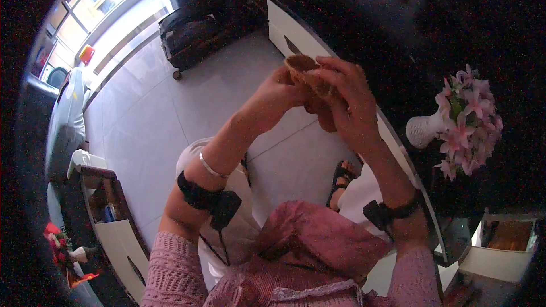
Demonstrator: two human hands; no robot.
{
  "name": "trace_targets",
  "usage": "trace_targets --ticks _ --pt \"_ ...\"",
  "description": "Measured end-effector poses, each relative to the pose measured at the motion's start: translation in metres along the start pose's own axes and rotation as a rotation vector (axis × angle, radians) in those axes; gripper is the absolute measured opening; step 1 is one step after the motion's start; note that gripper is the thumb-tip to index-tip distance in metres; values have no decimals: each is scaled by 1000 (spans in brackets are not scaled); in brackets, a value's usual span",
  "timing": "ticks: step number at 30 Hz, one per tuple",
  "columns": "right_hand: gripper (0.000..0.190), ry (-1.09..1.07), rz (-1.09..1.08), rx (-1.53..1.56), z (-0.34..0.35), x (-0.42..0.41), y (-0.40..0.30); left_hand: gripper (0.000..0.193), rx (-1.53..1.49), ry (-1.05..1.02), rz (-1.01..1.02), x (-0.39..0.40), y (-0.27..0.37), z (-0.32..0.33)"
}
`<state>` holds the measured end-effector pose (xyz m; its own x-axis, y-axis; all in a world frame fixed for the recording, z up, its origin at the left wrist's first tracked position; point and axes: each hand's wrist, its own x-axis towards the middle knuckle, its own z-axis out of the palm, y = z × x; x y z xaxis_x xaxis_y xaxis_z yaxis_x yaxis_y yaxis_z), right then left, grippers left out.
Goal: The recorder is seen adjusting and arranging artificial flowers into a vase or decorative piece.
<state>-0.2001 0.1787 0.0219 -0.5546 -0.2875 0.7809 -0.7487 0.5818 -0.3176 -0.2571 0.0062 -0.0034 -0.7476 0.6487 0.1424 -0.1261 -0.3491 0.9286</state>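
Both hands are raised in front of me, together around a brown, rough-textured vessel (316, 83) that resembles a small vase. Its round mouth tilts up and to the left, and a rounded lower part shows below my fingers. My left hand (283, 87) grips the side near the mouth. On the other side, my right hand (352, 94) wraps its fingers over the body. The fingers hide much of the vessel's middle.
A long dark-topped cabinet (279, 21) with white fronts runs along the right. On it is a white vase (422, 131) of pink artificial flowers (467, 123). A dark suitcase (187, 36) stands on the tiled floor (140, 123). Lower left is a low cabinet (121, 243).
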Motion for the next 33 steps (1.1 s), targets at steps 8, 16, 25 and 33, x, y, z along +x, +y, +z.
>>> trace_targets --ticks 8,16,25,33 --pt "29 -82 43 -413 -9 -6 24 31 -51 1 -36 3 8 -14" --pt "26 420 466 -144 -25 -8 26 24 -121 82 -35 6 5 -12" --pt "35 729 297 64 -5 -14 -4 30 -17 85 30 9 7 1" --pt "28 431 723 279 16 -19 8 36 -265 16 -42 6 7 8"
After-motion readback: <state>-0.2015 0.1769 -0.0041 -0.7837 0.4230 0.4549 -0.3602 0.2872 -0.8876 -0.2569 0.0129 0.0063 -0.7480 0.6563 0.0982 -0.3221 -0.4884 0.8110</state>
